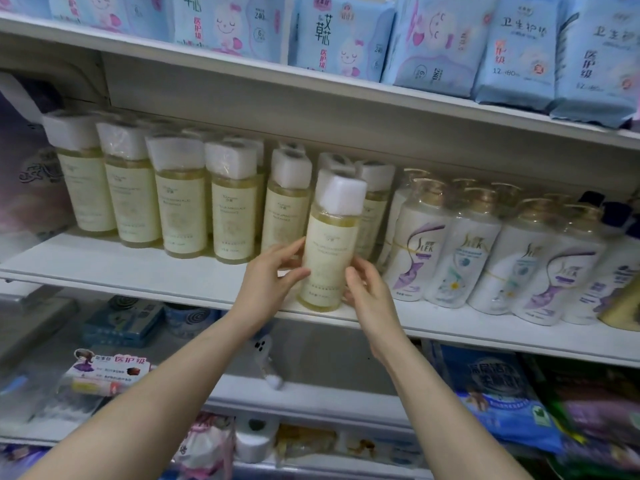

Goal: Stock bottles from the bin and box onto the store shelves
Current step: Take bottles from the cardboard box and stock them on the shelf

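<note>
A store shelving unit fills the view, seen from head height by a person reaching in with both bare arms. The top shelf (242,69) carries pale blue soft packs (341,39). The middle shelf (121,268) is the one being stocked. A row of clear bottles of yellow liquid with white caps (180,202) stands several deep on its left half, and white pump bottles with purple labels (460,261) crowd its right half. Below, a lower shelf (311,388) holds mixed packets.

One more yellow bottle (329,252) is at the front edge of the middle shelf, between the two groups and slightly tilted. Its base is at the shelf lip; whether its weight is fully on the shelf cannot be told. The left grip (266,282) pinches its left side between thumb and fingers. The right grip (367,292) curls round its lower right side.

Judging by the full row, much of this product is already placed. This bottle is being seated but is not yet released. The bin and box are out of view, so how many bottles remain cannot be told.
</note>
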